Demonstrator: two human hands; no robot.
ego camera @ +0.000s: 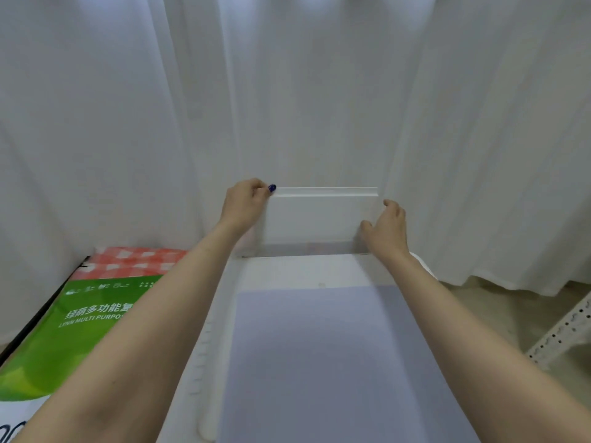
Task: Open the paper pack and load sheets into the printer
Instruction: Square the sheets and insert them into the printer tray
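Paper pack (73, 330), green, lies at eight o'clock beside the printer (287, 273), its lettering cut off by the left forearm (134, 330). At twelve, the left hand (244, 206) pinches the upright tray flap (319, 215); the right hand (387, 228) curls round its edge.

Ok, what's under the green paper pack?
A red-and-white checked cloth shows past the far edge of the green paper pack. How far it runs beneath is covered by the pack and the left forearm.

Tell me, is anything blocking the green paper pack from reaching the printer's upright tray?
Only the person's own left arm crosses over the paper pack; left hand and right hand hold the tray. Nothing else visible.
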